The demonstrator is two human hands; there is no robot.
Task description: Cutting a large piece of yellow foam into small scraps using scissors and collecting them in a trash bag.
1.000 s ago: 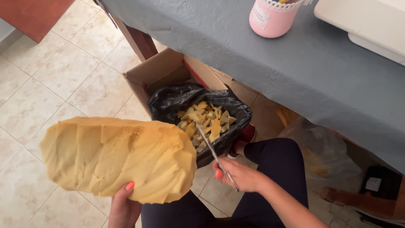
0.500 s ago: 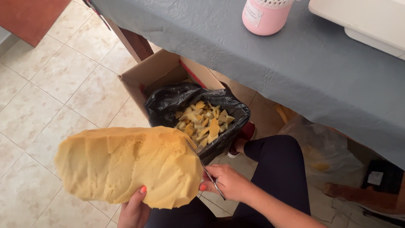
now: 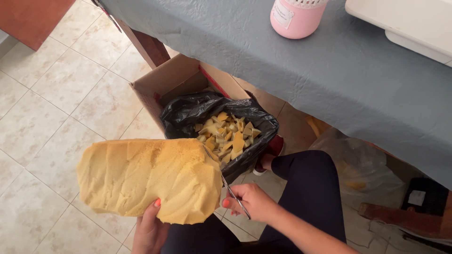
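Both hands are busy: my left hand (image 3: pixel 149 230) clamps its grip under the yellow foam slab (image 3: pixel 146 176), holding it over the black bag (image 3: pixel 188 113) of scraps (image 3: pixel 226 136) so cuttings drop in, while my right hand (image 3: pixel 252 202) closes around the scissors (image 3: pixel 233 195) at its edge.

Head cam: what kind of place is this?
Likely a home or small workshop room, not a factory. Beige floor tiles, a table under a grey cloth, and a cardboard box with a black bag of yellow foam scraps.
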